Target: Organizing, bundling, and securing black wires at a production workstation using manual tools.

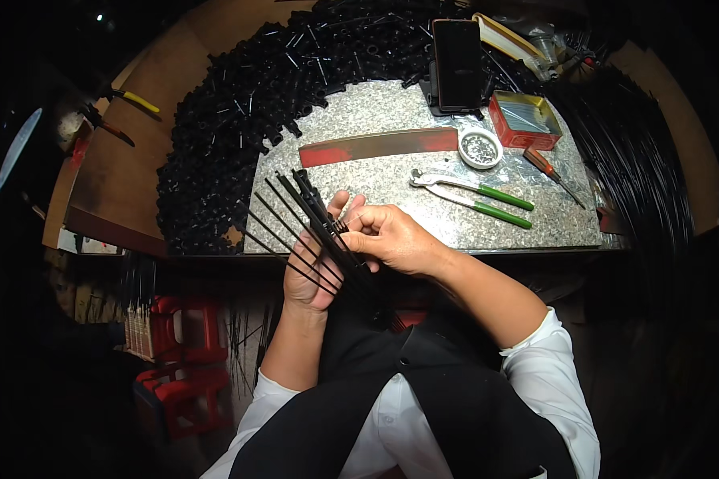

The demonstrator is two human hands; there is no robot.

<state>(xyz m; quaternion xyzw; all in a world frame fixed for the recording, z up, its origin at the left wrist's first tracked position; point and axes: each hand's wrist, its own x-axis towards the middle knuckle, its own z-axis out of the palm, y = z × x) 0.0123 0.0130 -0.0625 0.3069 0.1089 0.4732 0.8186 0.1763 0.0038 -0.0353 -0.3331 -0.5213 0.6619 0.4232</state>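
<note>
My left hand (310,275), palm up, is closed around a bundle of thin black rods that look like umbrella ribs (284,227). Several of them fan out to the upper left, beside a thicker black tubular part (310,194). From the right, my right hand (395,239) meets the bundle with thumb and fingers pinched together at the joint where the rods gather. A fine, bright wire (358,215) seems to show at those fingertips; its ends are hidden. Both hands are just off the near edge of the worktop, above my lap.
On the speckled worktop (375,108) lie a red-brown strip (375,147), green-handled pincers (475,198), a white dish of small metal bits (480,148), a red tin of wires (526,120), a screwdriver (553,176) and a phone (458,68). Black tubular parts (216,144) heap behind; black rods (639,160) lie right.
</note>
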